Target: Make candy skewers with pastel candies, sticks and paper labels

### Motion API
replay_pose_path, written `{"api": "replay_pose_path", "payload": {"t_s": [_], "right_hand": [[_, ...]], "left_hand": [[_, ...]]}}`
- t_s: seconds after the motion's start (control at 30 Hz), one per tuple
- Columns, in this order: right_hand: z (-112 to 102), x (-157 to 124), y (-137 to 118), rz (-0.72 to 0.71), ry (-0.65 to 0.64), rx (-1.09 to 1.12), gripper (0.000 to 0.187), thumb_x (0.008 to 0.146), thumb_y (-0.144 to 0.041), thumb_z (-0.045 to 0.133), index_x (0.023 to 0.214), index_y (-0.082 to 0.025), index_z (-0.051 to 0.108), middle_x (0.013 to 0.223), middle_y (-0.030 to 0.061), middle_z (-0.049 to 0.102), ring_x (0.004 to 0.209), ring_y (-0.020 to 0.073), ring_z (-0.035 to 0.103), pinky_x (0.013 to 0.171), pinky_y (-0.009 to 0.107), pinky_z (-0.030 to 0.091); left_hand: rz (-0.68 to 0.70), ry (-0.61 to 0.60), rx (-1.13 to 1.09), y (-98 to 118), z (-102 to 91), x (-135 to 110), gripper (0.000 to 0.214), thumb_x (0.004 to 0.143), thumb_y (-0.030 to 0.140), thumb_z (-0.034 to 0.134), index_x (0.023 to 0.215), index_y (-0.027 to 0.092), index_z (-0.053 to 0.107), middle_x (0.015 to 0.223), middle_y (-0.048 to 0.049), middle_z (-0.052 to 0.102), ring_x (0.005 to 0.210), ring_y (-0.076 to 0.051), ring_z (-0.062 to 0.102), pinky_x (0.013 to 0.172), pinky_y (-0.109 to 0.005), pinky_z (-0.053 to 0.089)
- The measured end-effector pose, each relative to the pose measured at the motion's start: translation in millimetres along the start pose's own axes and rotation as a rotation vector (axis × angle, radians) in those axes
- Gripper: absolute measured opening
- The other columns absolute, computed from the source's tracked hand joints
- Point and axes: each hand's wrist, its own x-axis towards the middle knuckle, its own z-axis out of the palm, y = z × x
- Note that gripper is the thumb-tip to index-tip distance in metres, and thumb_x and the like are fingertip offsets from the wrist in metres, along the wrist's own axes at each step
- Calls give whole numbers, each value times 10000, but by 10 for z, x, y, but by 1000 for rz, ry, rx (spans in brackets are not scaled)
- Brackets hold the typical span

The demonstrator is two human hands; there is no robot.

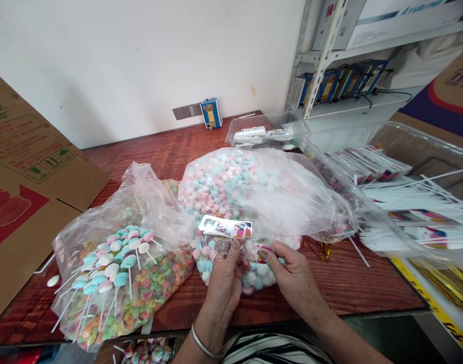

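2-handed, held a clear packet (222, 246) with a printed white label (224, 227) over the near part of a big bag (288, 187) of pastel balls (218, 174). Grasped the packet in the left hand (224, 278); pinched a small pink-edged piece (264, 247), too blurred to name, in the right hand (292, 263). Had pastel-topped sticks (112, 270) lying on another bag (138, 174) of coloured rings (163, 278) at left on the bench (341, 283), and a clear tub (436, 141) of white sticks (417, 199) at right. Saw a blue box (211, 113) by the wall (140, 60).

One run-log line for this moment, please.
left hand: holding printed packet; right hand: pinching small pink-edged piece; behind hands: bag of pastel balls; left: bag of colored rings, stick candies on top; right: clear bin
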Motion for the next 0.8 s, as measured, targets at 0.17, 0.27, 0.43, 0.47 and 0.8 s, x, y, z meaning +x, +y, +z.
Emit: {"api": "replay_pose_path", "payload": {"t_s": [0.17, 0.27, 0.43, 0.47, 0.8], "right_hand": [[0, -4, -32, 56, -52, 111, 403, 900, -492, 517, 630, -194, 508, 591, -30, 451, 556, 122, 426, 493, 220, 367], [-35, 2, -63, 114, -53, 221, 397, 929, -536, 443, 757, -196, 553, 606, -26, 503, 548, 129, 471, 484, 220, 396], [-76, -34, -129, -46, 74, 192, 242, 937, -425, 499, 982, -214, 608, 813, 20, 617, 780, 175, 601, 690, 266, 506], [-73, -45, -139, -104, 76, 163, 212, 941, -391, 502, 975, -219, 620, 878, 33, 626, 851, 183, 606, 755, 281, 509], [82, -56, -116, -305, -169, 17, 194, 920, -198, 528, 1047, -216, 674, 1160, 91, 619, 1049, 213, 604, 879, 330, 527]], "left_hand": [[18, 50, -109, -5, 8, 15, 313, 607, 218, 861, 810, 149, 635, 683, 37, 608, 549, -54, 516, 513, -159, 446], [-3, 98, -164, -9, -24, 47, 311, 600, 216, 865, 790, 157, 626, 650, 48, 597, 520, -53, 512, 489, -157, 439], [-12, 119, -182, -9, -62, 80, 245, 662, 214, 826, 795, 163, 628, 642, 48, 598, 516, -55, 526, 499, -162, 454], [-9, 108, -178, -10, -63, 81, 245, 662, 225, 827, 784, 159, 625, 633, 48, 594, 512, -54, 522, 496, -161, 452], [20, 34, -88, 4, -14, -2, 318, 656, 278, 833, 877, 154, 641, 721, 13, 663, 606, -97, 613, 551, -192, 482]]}}
